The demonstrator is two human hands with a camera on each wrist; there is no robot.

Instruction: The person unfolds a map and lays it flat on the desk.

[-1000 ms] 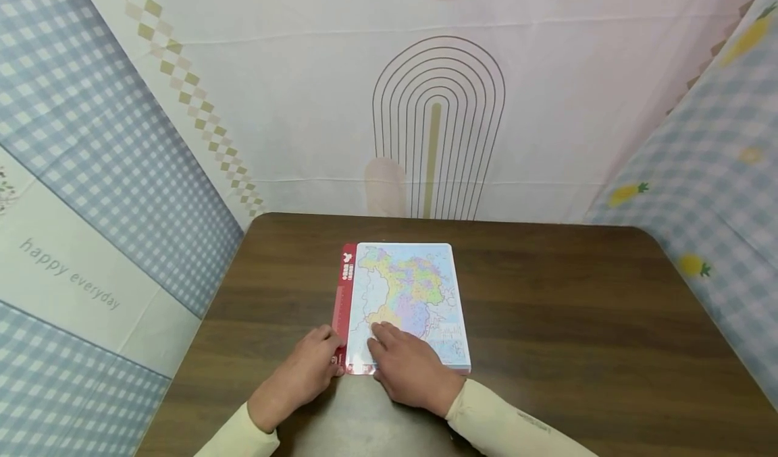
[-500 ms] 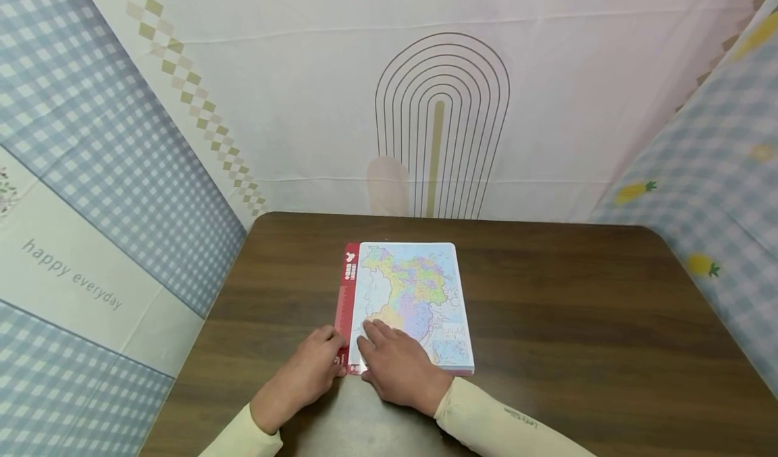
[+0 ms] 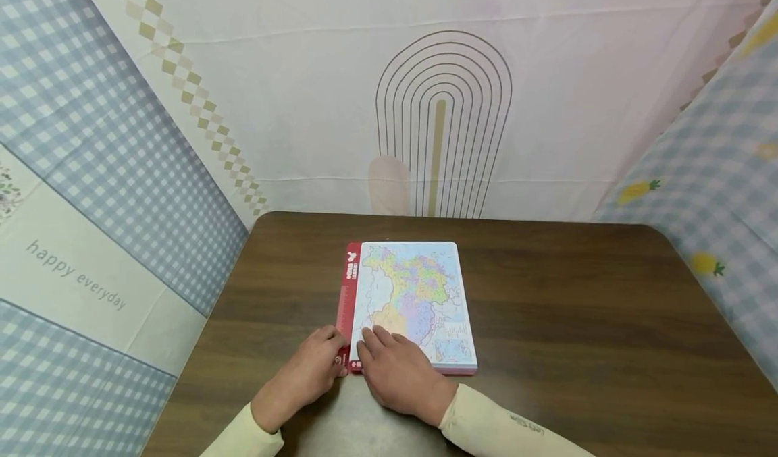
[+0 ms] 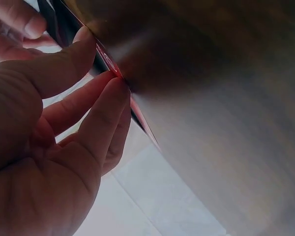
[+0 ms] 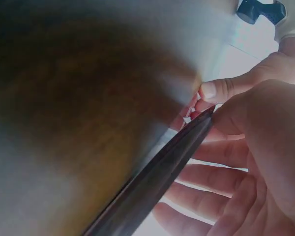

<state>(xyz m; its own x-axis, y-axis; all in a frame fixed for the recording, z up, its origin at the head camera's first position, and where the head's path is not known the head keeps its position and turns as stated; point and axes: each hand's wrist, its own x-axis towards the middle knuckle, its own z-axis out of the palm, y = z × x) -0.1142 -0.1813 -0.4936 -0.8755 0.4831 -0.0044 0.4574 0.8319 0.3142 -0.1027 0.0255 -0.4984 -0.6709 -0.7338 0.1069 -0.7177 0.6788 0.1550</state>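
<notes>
A map (image 3: 413,281), coloured, with a red strip down its left side, lies on the brown table (image 3: 565,308). Stacked layers show along its near edge. My left hand (image 3: 306,369) holds the near left corner, fingertips and thumb at the red strip. In the left wrist view, this hand's bent fingers (image 4: 115,88) and thumb meet the thin red edge. My right hand (image 3: 404,376) rests over the map's near part, its fingers laid on the sheet. The right wrist view has its thumb at the near end of the dark layered edge (image 5: 160,169).
A white printed cloth (image 3: 304,106) hangs behind the table. Blue checked cloth (image 3: 121,106) hangs at the left, and more checked cloth (image 3: 729,207) with yellow fruit prints hangs at the right. Pale sleeves (image 3: 486,416) cover both forearms.
My right hand first slides left over the map, towards the left hand, then shifts slightly. The red corner label between the hands shows more now. My left hand stays at the corner.
</notes>
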